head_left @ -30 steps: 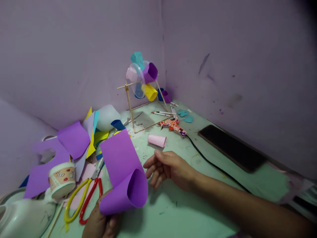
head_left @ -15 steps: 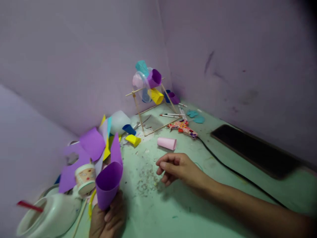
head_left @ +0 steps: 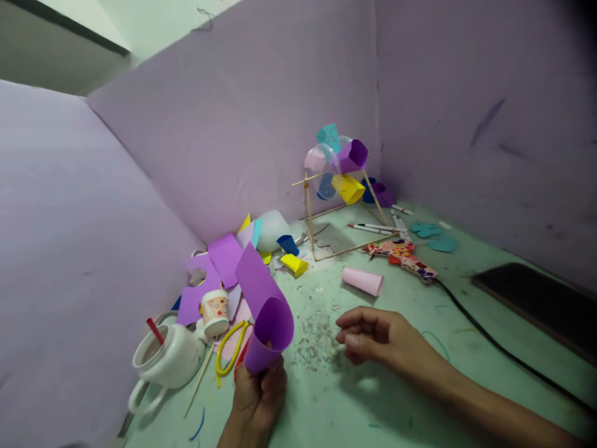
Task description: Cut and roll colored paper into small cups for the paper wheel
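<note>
My left hand (head_left: 261, 389) is closed around the lower end of a rolled purple paper cup (head_left: 269, 333), whose long flap rises at the back. The cup's opening faces up toward me. To the right, my right hand (head_left: 373, 336) hovers over the table with bent fingers apart and nothing between them. Just beyond it lies a pink paper cup (head_left: 362, 281) on its side. A stick frame (head_left: 310, 218) carries a clear plastic wheel with paper cups in teal, pink, yellow (head_left: 348, 188), blue and purple.
A patterned glue gun (head_left: 401, 255) with a black cord lies at right, beside markers (head_left: 373, 229) and a dark flat tray-like object (head_left: 536, 305). At left are a white teapot-like pot (head_left: 175, 358), a small printed cup (head_left: 215, 313) and purple paper sheets (head_left: 224, 258). Crumbs are scattered mid-table.
The view has swung left and up, so everything appears farther right. The purple cup stays in my left hand, its flap now showing more broadly. My right hand remains free.
</note>
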A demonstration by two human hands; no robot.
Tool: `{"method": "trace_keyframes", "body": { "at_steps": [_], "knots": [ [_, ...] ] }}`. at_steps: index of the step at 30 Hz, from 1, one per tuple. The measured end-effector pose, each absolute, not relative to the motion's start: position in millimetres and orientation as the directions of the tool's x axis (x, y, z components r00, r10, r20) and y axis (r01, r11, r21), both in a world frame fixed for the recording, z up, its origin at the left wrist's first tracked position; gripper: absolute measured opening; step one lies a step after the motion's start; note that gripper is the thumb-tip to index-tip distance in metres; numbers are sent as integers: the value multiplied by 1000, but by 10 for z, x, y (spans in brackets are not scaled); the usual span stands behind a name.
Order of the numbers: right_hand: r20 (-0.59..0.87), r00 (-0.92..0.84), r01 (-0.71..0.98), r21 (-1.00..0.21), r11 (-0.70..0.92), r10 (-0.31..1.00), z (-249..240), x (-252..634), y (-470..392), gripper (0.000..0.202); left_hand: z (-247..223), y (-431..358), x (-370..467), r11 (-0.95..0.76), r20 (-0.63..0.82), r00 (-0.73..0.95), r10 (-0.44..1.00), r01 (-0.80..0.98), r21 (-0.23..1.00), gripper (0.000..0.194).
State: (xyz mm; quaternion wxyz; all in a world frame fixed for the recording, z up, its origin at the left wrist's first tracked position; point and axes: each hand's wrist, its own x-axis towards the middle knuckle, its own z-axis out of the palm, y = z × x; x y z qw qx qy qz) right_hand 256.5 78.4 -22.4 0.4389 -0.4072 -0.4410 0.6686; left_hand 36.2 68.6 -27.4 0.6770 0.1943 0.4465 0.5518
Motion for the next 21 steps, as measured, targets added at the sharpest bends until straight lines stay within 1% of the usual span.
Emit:
{"method": "trace_keyframes", "body": {
  "at_steps": [1, 4, 6, 9, 12, 15, 18, 21],
  "knots": [
    [-140, -307, -239, -946, -219, 941, -229, 2550, 776, 42, -293, 680, 387, 306, -390, -39, 920, -549, 778, 33],
    [-56, -388, -329, -924, -195, 920, -252, 2508, 754, 66, -350, 652, 472, 260, -354, -124, 927, -468, 844, 18],
    [1, -402, -384, -908, -168, 915, -262, 2505, 752, 73, -382, 634, 517, 260, -341, -132, 931, -414, 872, 14],
    [24, -389, -479, -859, -180, 921, -245, 2550, 773, 62, -411, 626, 543, 290, -341, -101, 935, -340, 895, 20],
    [-26, -399, -527, -812, -252, 916, -201, 2617, 801, 53, -418, 631, 536, 333, -363, -69, 929, -270, 903, 18],
    [-50, -401, -447, -861, -243, 915, -178, 2646, 811, 37, -412, 626, 531, 373, -391, -54, 919, -212, 904, 14],
    [-38, -364, -347, -922, -174, 931, -198, 2631, 796, 18, -405, 604, 544, 387, -396, -29, 918, -152, 909, 11],
    [-16, -323, -248, -964, -101, 946, -250, 2605, 774, 8, -389, 575, 573, 401, -403, 6, 915, -112, 909, 9]
  ]
}}
